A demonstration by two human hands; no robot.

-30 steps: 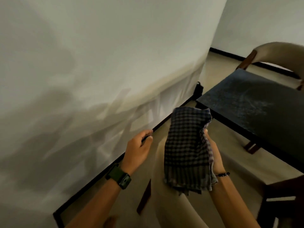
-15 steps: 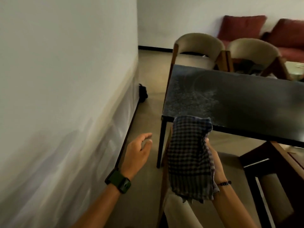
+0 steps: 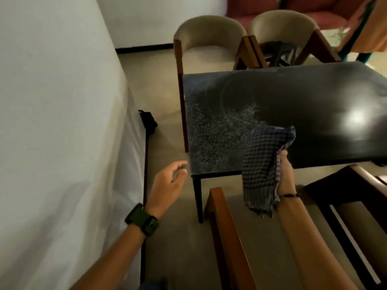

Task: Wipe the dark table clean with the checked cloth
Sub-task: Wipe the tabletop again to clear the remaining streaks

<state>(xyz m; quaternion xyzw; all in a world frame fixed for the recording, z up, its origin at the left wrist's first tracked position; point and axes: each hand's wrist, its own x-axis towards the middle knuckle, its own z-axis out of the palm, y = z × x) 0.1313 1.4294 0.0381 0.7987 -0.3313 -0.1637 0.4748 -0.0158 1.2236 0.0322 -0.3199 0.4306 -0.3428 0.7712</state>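
Table (image 3: 303, 114): dark top; a pale speckled film is seen across its left part, and a bright glare spot at the right.
Cloth (image 3: 265, 166): checked, bunched, held above the table's near edge; its lower end hangs below the top.
Right hand (image 3: 285, 176): fingers are curled round the cloth.
Left hand (image 3: 167, 185): nothing is held; fingers are loosely bent, just left of the table's near-left corner.
Watch (image 3: 142, 219): worn on the left wrist.
Chairs (image 3: 209, 38): two pale ones are set at the far side.
Wall (image 3: 52, 122): at left.

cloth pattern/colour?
Dark blue-grey and pale check; the cloth hangs from the right hand. Head view.
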